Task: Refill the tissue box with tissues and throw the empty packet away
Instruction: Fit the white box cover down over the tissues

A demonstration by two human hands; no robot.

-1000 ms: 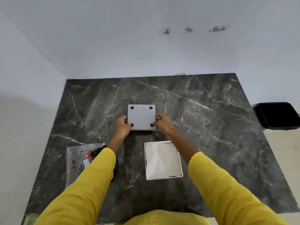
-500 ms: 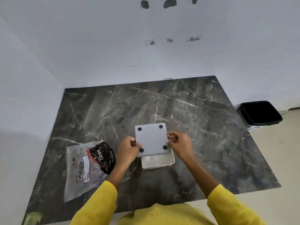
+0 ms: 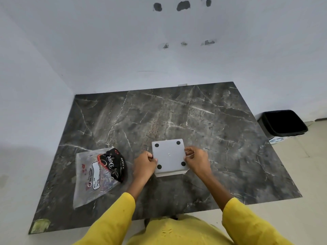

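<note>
You are looking down at a dark grey marble desk with pale veins, pushed into a corner of the room. White walls fill the top and left of the frame; the back wall has three dark holes near the top edge and three chipped patches below them. At the right edge, a black bin stands on the beige tiled floor.

The grey base panel covers the tissue box beneath, hiding its contents. Small print on the empty packet, near the table's left edge, is unreadable.
</note>
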